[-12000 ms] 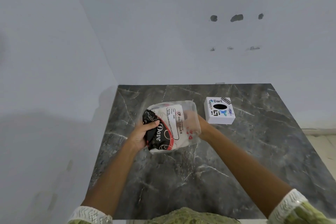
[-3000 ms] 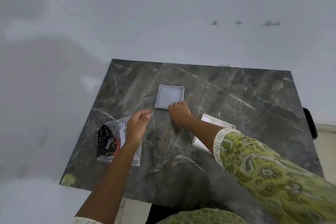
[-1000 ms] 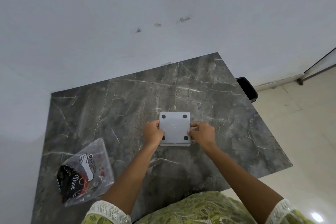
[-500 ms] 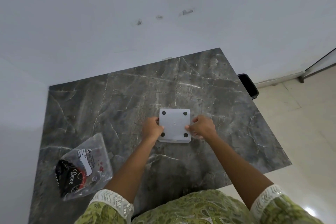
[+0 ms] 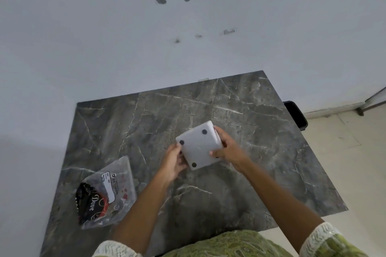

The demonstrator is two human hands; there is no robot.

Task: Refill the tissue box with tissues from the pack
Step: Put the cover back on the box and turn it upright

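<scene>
The white tissue box [image 5: 198, 145] is bottom side up, its flat base with round black feet facing me, tilted and lifted just above the dark marble table [image 5: 261, 152]. My left hand [image 5: 174, 161] grips its left edge. My right hand [image 5: 228, 150] grips its right edge, fingers wrapped over the side. The clear plastic tissue pack [image 5: 105, 192], with a black and red printed label, lies flattened on the table at the near left, apart from both hands. The box's opening side is hidden.
A white wall runs along the table's far and left edges. A black object [image 5: 295, 115] sits just past the table's right edge, above a pale tiled floor [image 5: 344, 173]. My green patterned clothing fills the bottom of the view.
The box has been turned counter-clockwise and tilted up off the table between both hands. The pack has not moved.
</scene>
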